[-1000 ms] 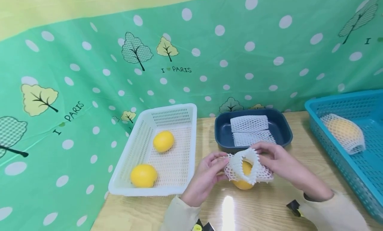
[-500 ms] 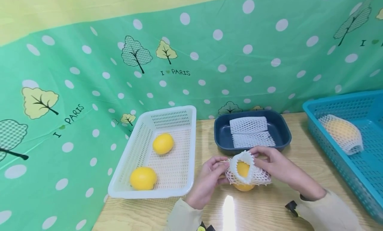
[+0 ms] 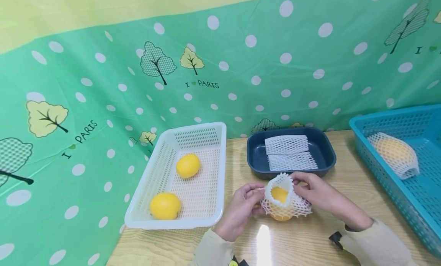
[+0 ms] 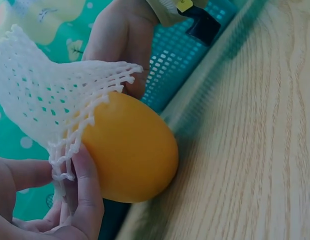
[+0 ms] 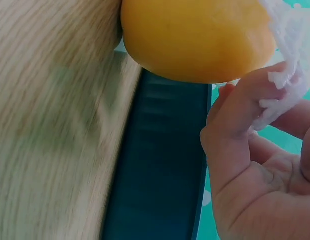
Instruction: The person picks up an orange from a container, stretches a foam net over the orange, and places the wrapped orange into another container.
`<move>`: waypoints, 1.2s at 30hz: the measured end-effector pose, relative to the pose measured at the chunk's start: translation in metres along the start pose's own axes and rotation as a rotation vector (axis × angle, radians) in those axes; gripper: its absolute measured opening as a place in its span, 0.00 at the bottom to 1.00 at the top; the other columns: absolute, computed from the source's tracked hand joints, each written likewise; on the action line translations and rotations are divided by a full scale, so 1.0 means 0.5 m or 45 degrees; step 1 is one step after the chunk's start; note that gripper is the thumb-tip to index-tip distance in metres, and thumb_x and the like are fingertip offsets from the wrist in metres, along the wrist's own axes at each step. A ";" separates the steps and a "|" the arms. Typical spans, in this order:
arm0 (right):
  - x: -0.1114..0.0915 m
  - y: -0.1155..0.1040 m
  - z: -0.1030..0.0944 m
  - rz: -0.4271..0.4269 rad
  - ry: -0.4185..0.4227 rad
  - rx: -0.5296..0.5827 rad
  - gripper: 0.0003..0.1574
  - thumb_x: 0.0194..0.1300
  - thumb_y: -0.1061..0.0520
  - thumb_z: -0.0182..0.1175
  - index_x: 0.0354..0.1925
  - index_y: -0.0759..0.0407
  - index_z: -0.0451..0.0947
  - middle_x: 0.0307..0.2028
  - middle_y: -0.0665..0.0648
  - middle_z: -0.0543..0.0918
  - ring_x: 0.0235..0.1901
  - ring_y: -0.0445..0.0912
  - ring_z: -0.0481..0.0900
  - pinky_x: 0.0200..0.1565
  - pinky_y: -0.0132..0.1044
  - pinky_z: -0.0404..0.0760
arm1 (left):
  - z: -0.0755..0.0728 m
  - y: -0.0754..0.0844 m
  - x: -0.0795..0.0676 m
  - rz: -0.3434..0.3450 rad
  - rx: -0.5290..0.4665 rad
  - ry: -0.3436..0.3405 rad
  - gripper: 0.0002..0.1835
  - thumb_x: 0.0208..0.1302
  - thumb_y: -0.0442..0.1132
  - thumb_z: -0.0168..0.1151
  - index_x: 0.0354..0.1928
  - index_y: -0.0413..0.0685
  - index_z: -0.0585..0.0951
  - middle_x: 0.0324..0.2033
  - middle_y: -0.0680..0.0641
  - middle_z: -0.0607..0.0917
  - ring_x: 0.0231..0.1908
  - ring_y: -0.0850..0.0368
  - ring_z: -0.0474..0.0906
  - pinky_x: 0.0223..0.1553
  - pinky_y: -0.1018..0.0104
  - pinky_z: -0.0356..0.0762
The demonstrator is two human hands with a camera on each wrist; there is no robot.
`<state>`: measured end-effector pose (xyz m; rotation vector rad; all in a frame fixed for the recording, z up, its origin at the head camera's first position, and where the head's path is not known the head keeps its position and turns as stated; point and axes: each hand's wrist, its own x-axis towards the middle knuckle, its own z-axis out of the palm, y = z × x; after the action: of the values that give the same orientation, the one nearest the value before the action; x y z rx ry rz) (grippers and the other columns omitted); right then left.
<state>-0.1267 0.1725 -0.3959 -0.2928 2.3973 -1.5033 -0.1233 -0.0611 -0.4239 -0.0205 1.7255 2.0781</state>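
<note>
A white foam fruit net (image 3: 293, 205) sits over the upper part of a yellow-orange fruit (image 4: 137, 150), which looks like a mango and stands on the wooden table. The net's narrower end sticks up as a ring through which the fruit's top shows. On the left side, my left hand (image 3: 241, 206) pinches the net's lower edge between thumb and fingers, seen close in the left wrist view. Opposite it, my right hand (image 3: 318, 191) pinches the other side of the edge. In the right wrist view the fruit's lower part is bare beside my curled fingers (image 5: 235, 115).
A white basket (image 3: 220, 174) on the left holds two yellow fruits (image 3: 165, 206). Behind my hands, a dark blue tray (image 3: 253, 153) contains white foam nets (image 3: 287, 143). At right stands a blue basket (image 3: 382, 181) with a netted fruit (image 3: 394, 153) inside.
The net has come down further over the fruit, its lower edge now spread lower around the sides. Both hands have moved slightly downward with it, still gripping the edge.
</note>
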 end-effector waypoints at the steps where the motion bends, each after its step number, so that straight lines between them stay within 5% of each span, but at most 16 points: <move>1: 0.001 0.001 0.000 0.002 -0.007 -0.014 0.17 0.70 0.64 0.52 0.55 0.69 0.73 0.45 0.61 0.79 0.40 0.47 0.79 0.34 0.33 0.81 | 0.000 -0.001 0.001 0.000 0.001 0.000 0.16 0.67 0.36 0.61 0.54 0.38 0.76 0.41 0.47 0.87 0.37 0.60 0.81 0.35 0.71 0.83; 13: 0.008 0.028 0.005 -0.006 -0.046 -0.026 0.15 0.71 0.69 0.48 0.53 0.73 0.70 0.43 0.61 0.75 0.41 0.49 0.77 0.32 0.33 0.79 | -0.007 -0.020 0.001 0.020 0.030 0.004 0.16 0.70 0.33 0.56 0.57 0.36 0.74 0.41 0.45 0.85 0.37 0.59 0.82 0.37 0.66 0.85; 22: 0.014 0.041 0.009 0.057 -0.056 -0.122 0.26 0.71 0.68 0.50 0.65 0.75 0.66 0.52 0.65 0.80 0.54 0.59 0.78 0.48 0.48 0.82 | -0.011 -0.029 0.003 -0.010 0.061 -0.014 0.16 0.72 0.34 0.56 0.57 0.33 0.73 0.41 0.43 0.83 0.35 0.57 0.82 0.37 0.63 0.86; 31: 0.017 0.049 0.015 0.048 -0.050 -0.172 0.24 0.71 0.68 0.51 0.63 0.75 0.67 0.52 0.68 0.81 0.53 0.59 0.79 0.50 0.52 0.81 | -0.012 -0.034 0.003 -0.011 0.093 -0.022 0.16 0.71 0.33 0.56 0.57 0.35 0.73 0.38 0.44 0.81 0.31 0.58 0.82 0.36 0.63 0.86; 36: 0.017 0.048 0.018 0.041 -0.052 -0.148 0.24 0.71 0.70 0.50 0.63 0.76 0.67 0.49 0.67 0.81 0.46 0.56 0.82 0.42 0.46 0.83 | -0.011 -0.033 0.003 0.014 0.099 -0.010 0.15 0.70 0.31 0.57 0.57 0.37 0.76 0.37 0.46 0.79 0.31 0.58 0.81 0.37 0.64 0.86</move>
<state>-0.1318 0.1726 -0.4223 -0.3065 2.4494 -1.3338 -0.1204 -0.0637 -0.4408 0.0207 1.8045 2.0144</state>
